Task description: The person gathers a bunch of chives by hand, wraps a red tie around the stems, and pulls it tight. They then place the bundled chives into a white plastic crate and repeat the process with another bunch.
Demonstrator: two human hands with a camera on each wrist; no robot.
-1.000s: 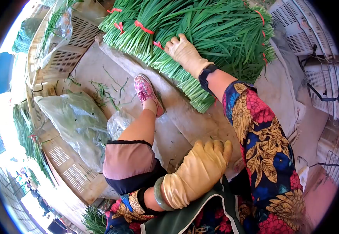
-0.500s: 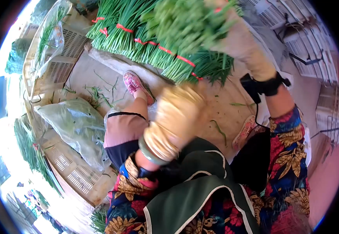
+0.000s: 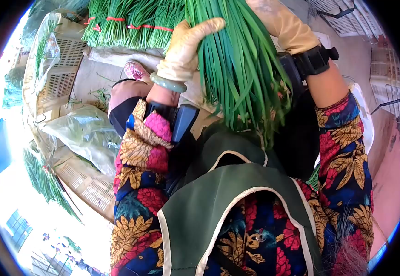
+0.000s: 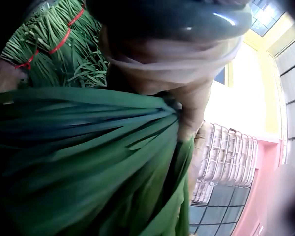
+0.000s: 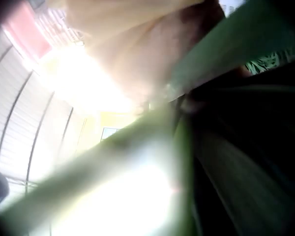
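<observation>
A loose bunch of garlic chives hangs between the two gloved hands, its long flat leaves draping down over the dark green apron. From the side, my left hand grips the bunch, thumb lying across the leaves. In the left wrist view the leaves gather tightly at that hand's fingers. My right hand holds the bunch on its other side, partly cut off by the top of the head view. Close to the right wrist camera, blurred leaves cover much of that hand.
Bundles of chives tied with red bands lie in a row at the upper left. A plastic crate, a clear plastic bag and another crate stand on the left. More crates are at the upper right.
The right hand has lifted chives off the pile and brought them toward the body. From near the lap, the left hand has moved up and taken hold of the bunch. The view has shifted.
</observation>
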